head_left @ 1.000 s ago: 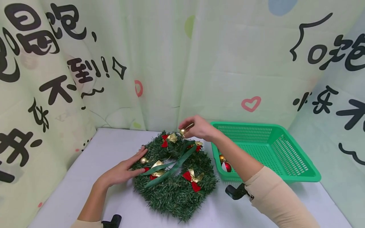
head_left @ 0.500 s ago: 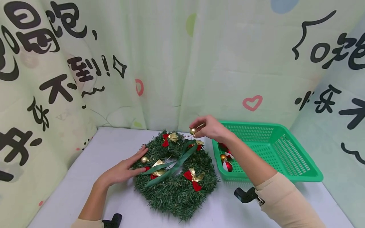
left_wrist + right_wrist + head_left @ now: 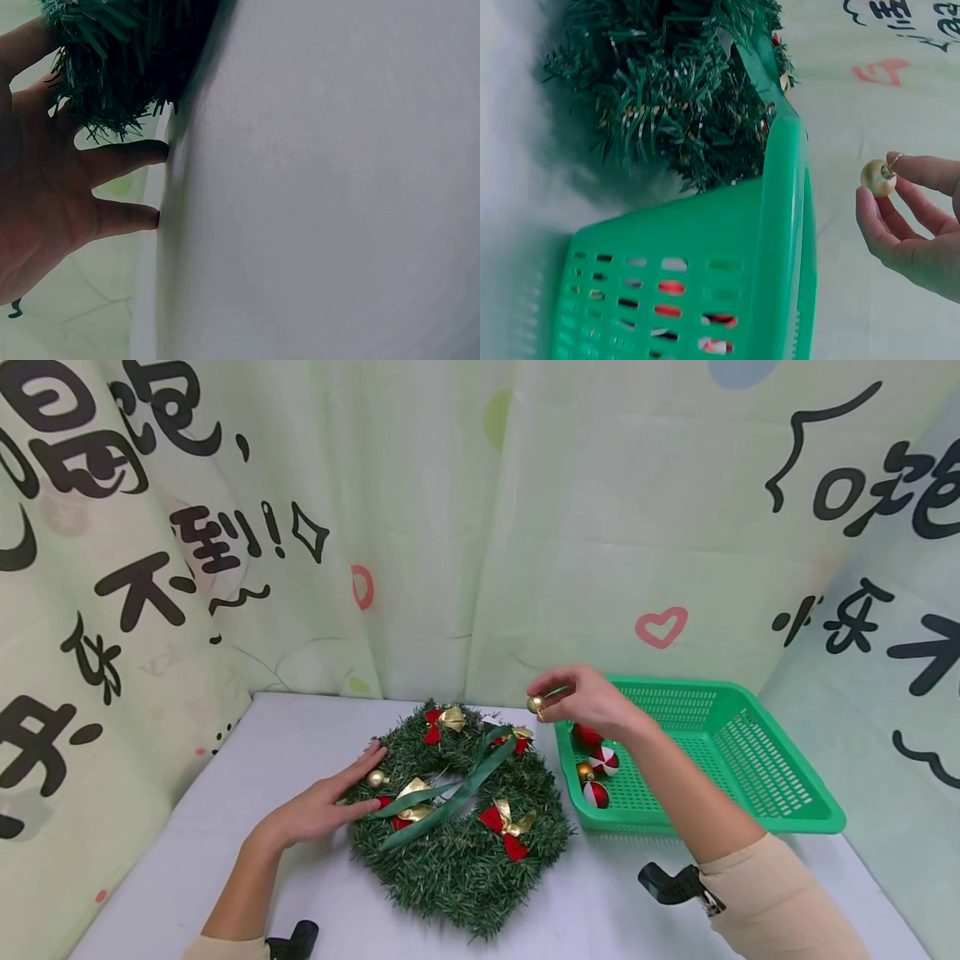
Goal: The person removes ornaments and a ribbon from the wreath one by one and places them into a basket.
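A green wreath (image 3: 465, 877) with red and gold bows and a dark green ribbon (image 3: 450, 806) lies on the table. The left hand (image 3: 318, 810) rests on its left side with fingers spread, beside a gold ball (image 3: 377, 778). In the left wrist view the left hand (image 3: 45, 180) has two fingertips touching the white surface beside the wreath (image 3: 112, 67). The right hand (image 3: 588, 697) pinches a small gold ball (image 3: 535, 704) above the basket's back left corner. The right wrist view shows this ball (image 3: 877, 178) between the fingers of the right hand (image 3: 919, 217).
A green basket (image 3: 806, 781) stands right of the wreath. Along its left side lie a red ball (image 3: 587, 735), two red and white balls (image 3: 603, 761) and a gold one (image 3: 585, 772). A printed curtain (image 3: 420, 527) hangs behind the white table (image 3: 300, 735).
The right hand has moved right with the gold ball, from the wreath's top edge to the basket's back left corner, and more balls in the basket show. The left hand stays on the wreath.
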{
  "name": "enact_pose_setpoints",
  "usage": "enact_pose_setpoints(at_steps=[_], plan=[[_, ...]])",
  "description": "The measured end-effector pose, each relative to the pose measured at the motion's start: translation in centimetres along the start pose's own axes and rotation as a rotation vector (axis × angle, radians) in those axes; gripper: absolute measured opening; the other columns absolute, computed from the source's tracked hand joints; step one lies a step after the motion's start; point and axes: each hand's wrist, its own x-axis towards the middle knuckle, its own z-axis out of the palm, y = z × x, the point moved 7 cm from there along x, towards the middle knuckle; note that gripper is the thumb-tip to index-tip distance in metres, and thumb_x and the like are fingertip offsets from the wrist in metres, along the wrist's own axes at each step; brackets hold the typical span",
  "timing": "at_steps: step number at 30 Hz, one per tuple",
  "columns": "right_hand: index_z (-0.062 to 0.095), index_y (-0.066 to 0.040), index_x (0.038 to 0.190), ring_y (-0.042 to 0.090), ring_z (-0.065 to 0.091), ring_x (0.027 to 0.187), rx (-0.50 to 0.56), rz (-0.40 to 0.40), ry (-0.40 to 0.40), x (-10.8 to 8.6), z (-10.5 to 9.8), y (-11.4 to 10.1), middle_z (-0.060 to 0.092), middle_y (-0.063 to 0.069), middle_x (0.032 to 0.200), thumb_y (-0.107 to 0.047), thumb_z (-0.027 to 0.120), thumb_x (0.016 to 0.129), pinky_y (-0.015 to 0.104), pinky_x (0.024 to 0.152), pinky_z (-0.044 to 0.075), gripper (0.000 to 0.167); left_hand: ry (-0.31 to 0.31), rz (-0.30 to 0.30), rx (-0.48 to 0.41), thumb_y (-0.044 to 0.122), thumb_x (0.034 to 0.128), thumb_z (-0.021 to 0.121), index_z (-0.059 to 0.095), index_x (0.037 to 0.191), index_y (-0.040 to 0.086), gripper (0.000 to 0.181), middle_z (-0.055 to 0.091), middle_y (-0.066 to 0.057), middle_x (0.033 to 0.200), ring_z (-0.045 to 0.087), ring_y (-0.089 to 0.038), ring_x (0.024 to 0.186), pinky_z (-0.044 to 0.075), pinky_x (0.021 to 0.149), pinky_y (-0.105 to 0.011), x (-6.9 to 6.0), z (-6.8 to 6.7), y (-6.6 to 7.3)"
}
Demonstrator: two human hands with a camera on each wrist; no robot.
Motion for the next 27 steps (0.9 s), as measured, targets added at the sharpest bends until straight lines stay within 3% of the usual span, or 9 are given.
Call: enact_pose_setpoints(at_steps=[8,19,27], plan=[[0.069,-0.002,0.128,0.027,0.068,0.109,-0.044,0.005,0.035,-1.2,-1.6,1.0,0.067,0.02,0.129,-0.005,0.074,0.093,0.033,0.088,0.059,0.036,0.002,0.0,-0.002,0.044,0.1046,0.061,0.016,0.169,0.025,0.081,0.005,-0.005,0.177,0.014,-0.042,0.16,0.021,0.122,-0.07,0.0,0.0,0.0],[0.067,0.0,0.131,0.032,0.065,0.113,-0.139,0.064,0.086,-2.3,-3.2,2.6,0.065,0.02,0.132,-0.004,0.071,0.093,0.049,0.097,0.056,0.038,-0.002,-0.001,-0.004,0.043,0.105,0.061,0.015,0.169,0.025,0.081,0.004,-0.005,0.177,0.013,-0.042,0.16,0.021,0.122,-0.07,0.0,-0.1,0.1],[0.07,-0.002,0.128,0.033,0.064,0.109,-0.244,0.116,0.107,-2.5,-3.8,4.1,0.068,0.018,0.126,-0.006,0.072,0.091,0.041,0.085,0.057,0.037,-0.004,-0.01,-0.012,0.044,0.1048,0.061,0.016,0.169,0.025,0.081,0.004,-0.005,0.177,0.013,-0.043,0.159,0.02,0.122,-0.071,0.0,0.0,0.1]])
